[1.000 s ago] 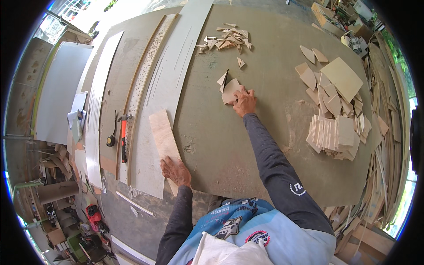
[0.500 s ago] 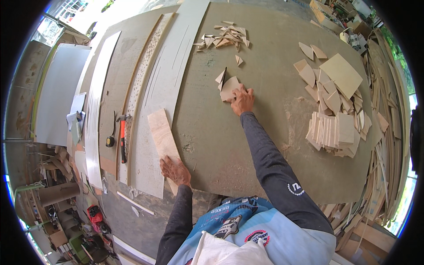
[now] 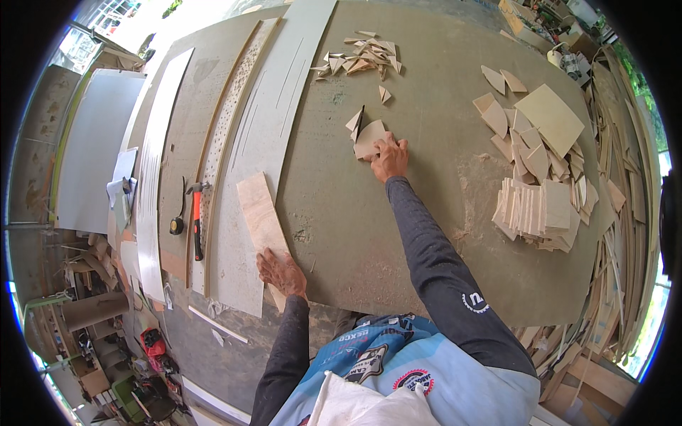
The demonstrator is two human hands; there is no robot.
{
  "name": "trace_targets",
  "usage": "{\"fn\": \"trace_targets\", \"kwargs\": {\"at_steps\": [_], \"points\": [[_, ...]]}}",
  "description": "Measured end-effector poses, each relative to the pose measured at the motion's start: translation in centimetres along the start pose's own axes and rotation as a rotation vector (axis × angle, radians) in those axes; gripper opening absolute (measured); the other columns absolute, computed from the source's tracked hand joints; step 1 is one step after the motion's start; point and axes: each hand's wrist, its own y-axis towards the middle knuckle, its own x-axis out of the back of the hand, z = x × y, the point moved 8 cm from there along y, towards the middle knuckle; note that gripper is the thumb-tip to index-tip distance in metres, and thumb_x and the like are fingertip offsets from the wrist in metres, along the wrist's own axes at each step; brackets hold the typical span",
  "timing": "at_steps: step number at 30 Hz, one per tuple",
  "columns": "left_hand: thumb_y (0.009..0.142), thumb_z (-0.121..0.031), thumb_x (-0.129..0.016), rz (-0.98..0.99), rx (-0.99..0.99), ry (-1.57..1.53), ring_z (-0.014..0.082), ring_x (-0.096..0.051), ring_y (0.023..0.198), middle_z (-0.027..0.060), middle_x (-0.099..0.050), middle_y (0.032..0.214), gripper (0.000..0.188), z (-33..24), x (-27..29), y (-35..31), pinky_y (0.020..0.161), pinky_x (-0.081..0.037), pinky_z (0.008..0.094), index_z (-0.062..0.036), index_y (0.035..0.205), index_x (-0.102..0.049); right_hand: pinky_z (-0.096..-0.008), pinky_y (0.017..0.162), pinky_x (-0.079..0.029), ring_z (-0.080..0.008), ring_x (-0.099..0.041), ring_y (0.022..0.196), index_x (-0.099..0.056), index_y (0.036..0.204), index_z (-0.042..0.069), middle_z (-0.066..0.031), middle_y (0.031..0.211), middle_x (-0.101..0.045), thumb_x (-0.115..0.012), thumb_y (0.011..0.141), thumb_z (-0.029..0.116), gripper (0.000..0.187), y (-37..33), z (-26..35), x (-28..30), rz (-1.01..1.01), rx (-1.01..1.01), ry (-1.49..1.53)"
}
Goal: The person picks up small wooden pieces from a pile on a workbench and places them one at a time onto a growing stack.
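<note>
My left hand [image 3: 281, 274] lies with its fingers stretched over the lower part of a pale plywood strip [image 3: 260, 206], pressing on it from above. Farther off, my right hand [image 3: 389, 159] has its fingers bent onto the edge of a thin plywood piece [image 3: 370, 137] with a rounded side. Against that piece's left side is a narrow dark blade-like thing [image 3: 360, 121]; its exact kind is unclear. Just beyond its left side sits a small pointed wood offcut [image 3: 352, 121]. My right fingertips are partly hidden.
Wood scraps [image 3: 364, 57] lie at the far side of the table [image 3: 355, 234], a lone triangular scrap [image 3: 384, 94] nearer. Cut plywood pieces [image 3: 529, 206] pile up at right under a square sheet [image 3: 550, 119]. At left are a hammer [image 3: 197, 227], tape measure [image 3: 177, 226] and long boards [image 3: 158, 163].
</note>
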Motion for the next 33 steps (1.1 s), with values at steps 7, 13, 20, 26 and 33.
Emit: {"fn": "trace_targets", "kwargs": {"at_steps": [7, 13, 20, 26, 33], "points": [[0.098, -0.033, -0.058, -0.007, -0.003, 0.004, 0.037, -0.021, 0.153, 0.0184, -0.027, 0.164, 0.065, 0.05, -0.01, 0.02, 0.124, -0.011, 0.0572, -0.0093, 0.154, -0.036, -0.0392, 0.094, -0.043, -0.0301, -0.051, 0.108, -0.079, 0.104, 0.011, -0.0083, 0.127, -0.065, -0.09, 0.07, 0.021, 0.038, -0.09, 0.2, 0.24, -0.04, 0.001, 0.0], [0.098, -0.033, -0.057, -0.008, -0.003, 0.014, 0.0365, -0.021, 0.153, 0.0183, -0.028, 0.163, 0.064, 0.02, 0.0, 0.02, 0.124, -0.011, 0.0569, -0.0093, 0.154, -0.036, -0.0388, 0.094, -0.043, -0.0295, -0.052, 0.108, -0.078, 0.104, 0.011, -0.0085, 0.126, -0.065, -0.09, 0.07, 0.022, 0.037, -0.09, 0.16, 0.11, -0.056, -0.013, -0.019], [0.099, -0.033, -0.057, -0.001, -0.002, 0.032, 0.0366, -0.021, 0.153, 0.0194, -0.027, 0.163, 0.064, 0.06, -0.06, 0.08, 0.124, -0.011, 0.056, -0.0082, 0.154, -0.036, -0.0377, 0.094, -0.042, -0.0287, -0.052, 0.107, -0.078, 0.102, 0.011, -0.0088, 0.126, -0.065, -0.09, 0.07, 0.023, 0.036, -0.02, 0.15, 0.0, -0.075, -0.022, -0.016], [0.099, -0.033, -0.057, 0.007, 0.001, 0.009, 0.0371, -0.02, 0.153, 0.0197, -0.027, 0.164, 0.064, -0.12, 0.13, 0.07, 0.125, -0.01, 0.056, -0.0083, 0.154, -0.036, -0.0369, 0.095, -0.04, -0.0265, -0.053, 0.107, -0.079, 0.102, 0.011, -0.0093, 0.124, -0.066, -0.09, 0.071, 0.026, 0.036, 0.24, -0.06, -0.21, -0.056, -0.039, -0.006], [0.099, -0.032, -0.057, 0.014, 0.006, 0.003, 0.037, -0.02, 0.153, 0.0197, -0.026, 0.164, 0.064, -0.2, 0.16, 0.03, 0.125, -0.009, 0.0559, -0.0085, 0.155, -0.036, -0.0359, 0.096, -0.039, -0.025, -0.055, 0.106, -0.08, 0.102, 0.01, -0.0102, 0.122, -0.068, -0.09, 0.072, 0.029, 0.037, 0.51, -0.2, -0.47, -0.043, -0.031, -0.027]]}}
